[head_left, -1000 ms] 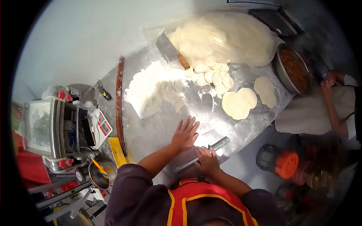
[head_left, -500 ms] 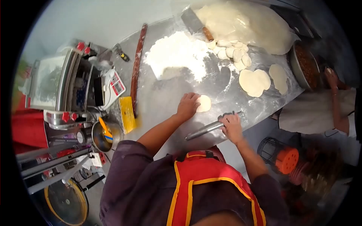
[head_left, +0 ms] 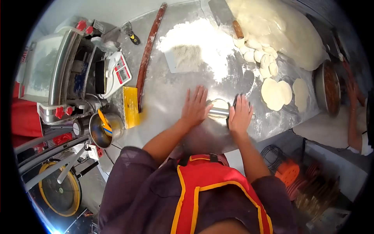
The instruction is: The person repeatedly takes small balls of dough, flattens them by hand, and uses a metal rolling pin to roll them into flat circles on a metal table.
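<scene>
A small round of dough (head_left: 219, 105) lies on the floured metal table (head_left: 163, 93), with a metal rolling pin (head_left: 219, 111) across it. My left hand (head_left: 196, 106) lies flat over the pin's left end, fingers stretched forward. At the pin's right end, my right hand (head_left: 240, 114) presses down with its palm, fingers extended. Flattened dough rounds (head_left: 274, 93) lie to the right, some overlapping. Beyond them are several small dough pieces (head_left: 257, 54) and a heap of white flour (head_left: 194, 35).
A large covered dough mass (head_left: 280, 27) and a scraper with a wooden handle (head_left: 238, 29) are at the back. A long red stick (head_left: 150, 50), a yellow scraper (head_left: 131, 107) and a scale (head_left: 121, 72) stand left. At right, a co-worker's hand (head_left: 352, 91) is near a filling bowl (head_left: 331, 87).
My left hand has moved from the dough's edge onto the pin's left end. The pin now lies level across the dough, and my right hand has opened flat on it. The view has shifted slightly.
</scene>
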The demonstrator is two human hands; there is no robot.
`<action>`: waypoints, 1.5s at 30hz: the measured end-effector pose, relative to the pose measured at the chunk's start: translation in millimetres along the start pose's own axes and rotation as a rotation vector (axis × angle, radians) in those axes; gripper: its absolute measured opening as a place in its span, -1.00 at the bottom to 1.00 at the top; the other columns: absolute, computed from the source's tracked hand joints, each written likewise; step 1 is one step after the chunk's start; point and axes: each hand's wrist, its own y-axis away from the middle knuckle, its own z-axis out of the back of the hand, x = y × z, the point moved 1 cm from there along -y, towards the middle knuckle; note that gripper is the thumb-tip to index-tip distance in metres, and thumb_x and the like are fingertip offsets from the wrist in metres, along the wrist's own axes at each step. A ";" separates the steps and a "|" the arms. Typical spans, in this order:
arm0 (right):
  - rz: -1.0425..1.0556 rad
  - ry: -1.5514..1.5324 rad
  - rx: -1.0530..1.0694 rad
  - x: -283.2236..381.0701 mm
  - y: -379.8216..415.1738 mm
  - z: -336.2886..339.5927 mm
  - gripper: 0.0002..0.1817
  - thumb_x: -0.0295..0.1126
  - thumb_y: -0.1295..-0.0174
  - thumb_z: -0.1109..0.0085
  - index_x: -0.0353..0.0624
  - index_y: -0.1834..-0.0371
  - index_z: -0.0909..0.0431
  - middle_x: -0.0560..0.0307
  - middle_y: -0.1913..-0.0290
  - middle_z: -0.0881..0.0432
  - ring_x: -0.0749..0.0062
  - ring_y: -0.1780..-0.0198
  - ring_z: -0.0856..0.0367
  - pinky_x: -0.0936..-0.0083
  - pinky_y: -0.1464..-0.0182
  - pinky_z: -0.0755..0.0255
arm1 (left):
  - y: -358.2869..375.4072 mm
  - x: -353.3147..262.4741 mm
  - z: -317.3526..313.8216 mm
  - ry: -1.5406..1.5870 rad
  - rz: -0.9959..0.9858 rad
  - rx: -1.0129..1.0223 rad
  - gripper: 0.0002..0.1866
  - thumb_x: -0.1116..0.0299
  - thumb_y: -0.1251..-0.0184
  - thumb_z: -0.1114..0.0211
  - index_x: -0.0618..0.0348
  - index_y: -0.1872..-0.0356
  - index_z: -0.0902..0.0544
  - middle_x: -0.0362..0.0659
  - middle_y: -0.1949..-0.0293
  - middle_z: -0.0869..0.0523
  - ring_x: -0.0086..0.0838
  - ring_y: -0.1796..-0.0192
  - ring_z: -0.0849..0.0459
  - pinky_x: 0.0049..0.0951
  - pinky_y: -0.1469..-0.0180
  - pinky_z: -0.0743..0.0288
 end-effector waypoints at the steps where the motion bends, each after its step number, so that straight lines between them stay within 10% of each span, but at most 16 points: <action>1: -0.011 0.071 0.028 -4.9 -20.0 -7.5 -0.37 -0.17 -0.40 0.01 -0.16 -0.50 -0.22 -0.06 -0.50 -0.27 0.05 -0.50 -0.21 -0.17 -0.51 0.10 | -21.2 2.1 2.1 -0.076 0.003 0.001 -0.30 -0.05 -0.45 -0.09 0.30 -0.40 -0.34 0.07 -0.49 -0.27 -0.10 -0.56 -0.15 0.21 -0.52 0.10; 10: -0.076 0.114 -0.076 -31.7 -142.8 -29.7 -0.38 -0.10 -0.47 0.12 -0.22 -0.49 -0.19 -0.05 -0.53 -0.22 0.08 -0.55 -0.11 -0.22 -0.52 0.17 | -158.8 32.5 -10.8 -0.145 -0.083 -0.251 -0.29 -0.02 -0.46 -0.09 0.31 -0.43 -0.28 0.04 -0.54 -0.17 -0.15 -0.60 -0.04 0.13 -0.56 0.19; 20: 0.139 -0.132 0.030 -2.6 61.5 5.8 -0.29 -0.34 -0.09 -0.34 -0.27 -0.35 -0.35 -0.21 -0.29 -0.43 -0.13 -0.34 -0.36 -0.04 -0.43 -0.08 | 55.4 -7.3 7.8 0.200 -0.129 -0.005 -0.21 0.10 -0.24 -0.35 0.44 -0.36 -0.32 0.20 -0.39 -0.38 0.02 -0.47 -0.30 0.00 -0.47 -0.17; 29: 0.122 -0.231 0.129 -1.1 58.5 23.8 -0.57 -0.41 -0.03 -0.36 -0.14 0.00 -0.51 -0.04 0.07 -0.54 -0.01 -0.01 -0.46 0.08 -0.10 -0.25 | -96.5 -29.4 -17.1 0.314 0.174 0.158 -0.65 0.22 -0.22 -0.38 0.19 0.07 -0.57 0.03 0.09 -0.66 -0.07 -0.05 -0.59 -0.10 -0.17 -0.41; 32: 0.138 -0.224 0.130 -5.5 84.4 25.6 -0.54 -0.40 0.00 -0.39 -0.13 -0.01 -0.51 -0.03 0.04 -0.54 -0.01 -0.01 -0.46 0.08 -0.09 -0.27 | -91.3 -18.2 -40.5 0.337 -0.015 0.102 -0.71 0.20 -0.24 -0.37 0.16 0.15 -0.62 0.02 0.14 -0.67 -0.04 -0.02 -0.60 -0.12 -0.13 -0.44; 39: 0.153 -0.241 0.088 -7.9 92.5 20.5 -0.53 -0.38 0.01 -0.38 -0.13 -0.02 -0.52 -0.05 0.04 -0.56 -0.03 -0.02 -0.49 0.06 -0.07 -0.26 | -37.0 71.4 47.9 0.588 0.461 0.124 -0.68 0.19 -0.27 -0.36 0.25 0.17 -0.60 0.06 0.32 -0.73 -0.06 0.21 -0.71 -0.17 0.13 -0.55; 42: 0.189 -0.234 0.019 -6.1 95.1 19.3 -0.51 -0.31 -0.02 -0.38 -0.17 -0.06 -0.51 -0.07 0.02 -0.56 -0.02 -0.01 -0.51 0.05 -0.08 -0.29 | -34.1 86.0 56.2 0.072 0.383 -0.115 -0.58 0.27 -0.30 -0.29 0.33 -0.08 -0.53 0.15 -0.10 -0.62 -0.04 -0.19 -0.57 -0.15 -0.23 -0.43; 45: 0.200 -0.202 -0.025 -2.3 94.0 19.1 -0.51 -0.22 -0.07 -0.35 -0.21 -0.04 -0.53 -0.09 0.02 -0.57 -0.01 0.01 -0.52 0.04 -0.09 -0.30 | -61.6 59.5 4.0 0.364 0.161 -0.038 -0.37 0.27 -0.37 -0.21 0.43 -0.37 -0.31 0.21 -0.38 -0.38 0.06 -0.46 -0.28 -0.16 -0.51 -0.13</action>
